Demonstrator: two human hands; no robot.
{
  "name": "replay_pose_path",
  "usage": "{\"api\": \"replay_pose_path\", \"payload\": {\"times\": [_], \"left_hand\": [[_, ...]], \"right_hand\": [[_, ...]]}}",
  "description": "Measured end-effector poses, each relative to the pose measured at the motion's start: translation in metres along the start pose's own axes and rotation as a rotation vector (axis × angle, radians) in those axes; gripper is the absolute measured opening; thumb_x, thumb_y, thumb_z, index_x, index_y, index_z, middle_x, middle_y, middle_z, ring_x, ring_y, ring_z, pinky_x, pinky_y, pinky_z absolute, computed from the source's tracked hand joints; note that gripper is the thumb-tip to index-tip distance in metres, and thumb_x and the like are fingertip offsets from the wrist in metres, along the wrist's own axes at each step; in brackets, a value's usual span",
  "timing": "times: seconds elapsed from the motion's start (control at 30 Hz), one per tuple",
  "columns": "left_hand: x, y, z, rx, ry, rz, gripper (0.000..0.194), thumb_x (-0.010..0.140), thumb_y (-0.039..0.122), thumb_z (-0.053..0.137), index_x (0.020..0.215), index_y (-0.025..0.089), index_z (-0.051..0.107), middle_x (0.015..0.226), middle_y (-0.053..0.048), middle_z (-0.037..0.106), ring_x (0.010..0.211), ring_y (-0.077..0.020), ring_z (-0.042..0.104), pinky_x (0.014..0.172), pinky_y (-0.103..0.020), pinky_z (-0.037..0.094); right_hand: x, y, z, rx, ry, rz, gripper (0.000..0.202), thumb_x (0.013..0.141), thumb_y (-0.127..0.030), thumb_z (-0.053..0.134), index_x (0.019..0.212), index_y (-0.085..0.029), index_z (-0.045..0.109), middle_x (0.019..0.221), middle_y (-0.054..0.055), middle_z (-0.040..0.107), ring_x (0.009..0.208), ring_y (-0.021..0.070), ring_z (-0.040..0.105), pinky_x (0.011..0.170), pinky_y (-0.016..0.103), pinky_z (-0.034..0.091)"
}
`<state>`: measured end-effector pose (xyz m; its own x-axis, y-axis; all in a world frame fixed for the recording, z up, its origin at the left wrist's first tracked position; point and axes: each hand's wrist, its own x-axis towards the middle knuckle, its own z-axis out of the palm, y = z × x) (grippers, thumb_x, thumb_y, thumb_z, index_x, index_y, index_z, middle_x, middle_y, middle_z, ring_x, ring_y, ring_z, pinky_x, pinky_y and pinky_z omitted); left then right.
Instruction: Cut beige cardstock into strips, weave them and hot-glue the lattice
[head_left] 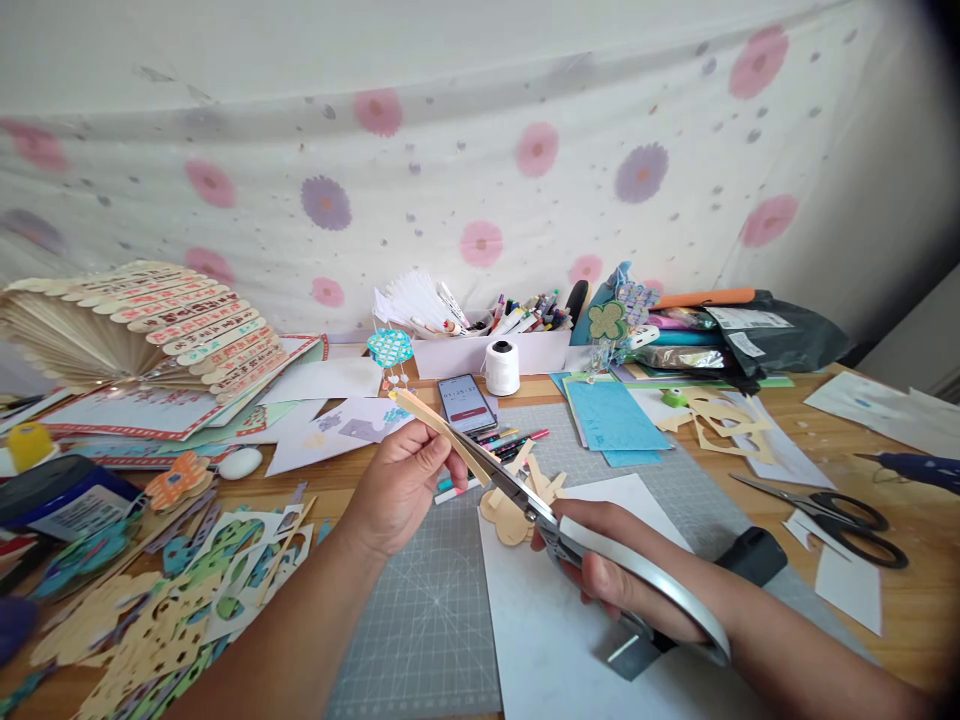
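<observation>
My left hand (394,490) pinches a narrow beige paper strip (421,412) above the grey cutting mat (420,600). In my right hand (611,545) are large silver scissors (664,580), my fingers wrapped through the handles. Their blades point away to the left and lie along the strip, close to my left fingertips. Whether the blades bite into the paper I cannot tell. Below the blades, beige paper cutouts (510,518) sit partly on a white sheet (525,630). Several pens (510,437) lie just behind the strip.
Paper scraps (165,620) crowd the left side. Behind the mat stand a phone (465,405), a white thread spool (502,368) and a pen box (491,355). To the right lie blue sheets (615,415), black-handled scissors (847,510) and a blue glue gun (919,468).
</observation>
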<state>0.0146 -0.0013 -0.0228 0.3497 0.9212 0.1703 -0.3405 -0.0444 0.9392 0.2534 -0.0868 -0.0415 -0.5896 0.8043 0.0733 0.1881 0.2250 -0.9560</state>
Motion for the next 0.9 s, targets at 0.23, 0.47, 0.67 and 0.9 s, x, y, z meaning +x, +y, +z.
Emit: {"api": "replay_pose_path", "payload": {"times": [0.23,0.47,0.67,0.9], "left_hand": [[-0.0008,-0.0014,0.0004,0.014,-0.012,-0.004,0.031,0.072,0.042,0.081,0.069,0.015,0.066,0.057,-0.002,0.066,0.054,-0.0121,0.057,0.058,-0.024,0.046],[-0.0018,-0.0004,0.0025,0.027,-0.012,0.010,0.030,0.072,0.040,0.082,0.070,0.014,0.067,0.058,-0.003,0.067,0.055,-0.0140,0.058,0.058,-0.025,0.046],[-0.0015,-0.0011,0.0030,0.018,-0.005,0.024,0.028,0.073,0.038,0.082,0.068,0.014,0.069,0.059,-0.004,0.067,0.057,-0.0153,0.059,0.059,-0.028,0.048],[0.0042,0.0033,0.0019,-0.072,0.068,0.079,0.032,0.063,0.034,0.089,0.084,0.014,0.075,0.075,-0.004,0.070,0.067,-0.0136,0.059,0.063,-0.025,0.049]], "right_hand": [[0.0020,-0.0035,0.0020,-0.018,0.000,0.038,0.068,0.085,-0.077,0.040,0.106,-0.014,0.057,0.069,-0.001,0.048,0.050,0.0089,0.043,0.042,0.018,0.034],[0.0026,-0.0037,0.0003,-0.138,0.070,-0.123,0.058,0.092,-0.067,0.038,0.107,-0.015,0.060,0.097,0.010,0.063,0.088,0.0219,0.058,0.079,0.032,0.049],[0.0043,-0.0035,0.0010,-0.121,0.068,-0.096,0.058,0.091,-0.068,0.040,0.103,-0.015,0.060,0.085,0.006,0.058,0.075,0.0177,0.053,0.072,0.030,0.046],[0.0049,-0.0038,-0.0013,-0.055,0.035,-0.078,0.061,0.091,-0.070,0.039,0.103,-0.014,0.059,0.070,-0.001,0.046,0.060,0.0123,0.043,0.055,0.023,0.037]]}}
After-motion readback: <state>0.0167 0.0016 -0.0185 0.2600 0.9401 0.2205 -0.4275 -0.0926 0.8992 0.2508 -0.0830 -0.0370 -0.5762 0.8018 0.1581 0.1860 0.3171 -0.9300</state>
